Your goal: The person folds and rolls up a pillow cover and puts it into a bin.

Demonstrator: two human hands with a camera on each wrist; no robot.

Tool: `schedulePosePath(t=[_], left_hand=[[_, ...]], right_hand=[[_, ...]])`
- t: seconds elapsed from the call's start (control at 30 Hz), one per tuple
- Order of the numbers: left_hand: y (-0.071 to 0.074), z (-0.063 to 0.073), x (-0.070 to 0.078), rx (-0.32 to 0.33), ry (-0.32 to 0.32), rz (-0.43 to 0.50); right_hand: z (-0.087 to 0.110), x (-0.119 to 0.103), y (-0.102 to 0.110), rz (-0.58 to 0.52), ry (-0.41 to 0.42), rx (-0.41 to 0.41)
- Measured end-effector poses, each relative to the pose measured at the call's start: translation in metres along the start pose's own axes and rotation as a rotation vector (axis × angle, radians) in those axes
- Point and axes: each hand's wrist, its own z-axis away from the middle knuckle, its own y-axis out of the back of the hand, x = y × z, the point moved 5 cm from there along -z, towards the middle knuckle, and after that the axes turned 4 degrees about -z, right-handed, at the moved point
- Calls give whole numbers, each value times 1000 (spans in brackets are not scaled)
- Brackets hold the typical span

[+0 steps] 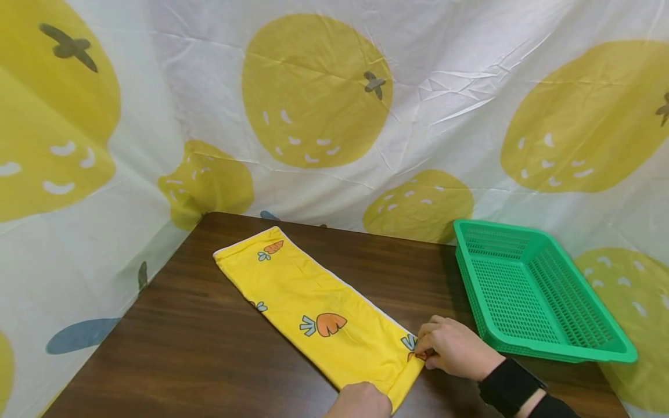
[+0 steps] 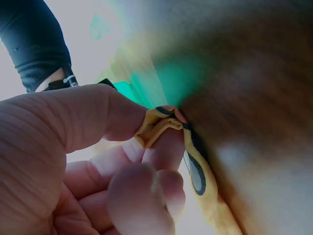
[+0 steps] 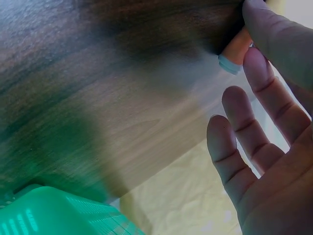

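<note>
Now both hands in pinch grips on the yellow cloth, at its near end.

We're looking forward and down from head height; wrist views crowd close, the left sharing the yellow cloth!

Black right sleeve; broad black wristband.

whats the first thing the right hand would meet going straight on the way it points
Probably more of the yellow carrot-print cloth that the right hand pinches, though its exact height is unclear.
</note>
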Motion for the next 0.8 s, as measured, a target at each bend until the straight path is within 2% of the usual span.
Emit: schedulePosePath(t=[0.13, 0.23, 0.4, 0.53, 0.8], left_hand=[[3, 2, -4, -5, 17, 35], [6, 4, -6, 19, 5, 34], [9, 5, -8, 84, -37, 3], [9, 4, -9, 87, -40, 7], [6, 6, -9, 84, -14, 44]], right_hand=[[1, 0, 0, 6, 2, 14], [3, 0, -1, 15, 8, 34], [4, -1, -1, 48, 54, 117], [3, -2, -2, 70, 94, 173], [-3, 4, -3, 61, 79, 132]])
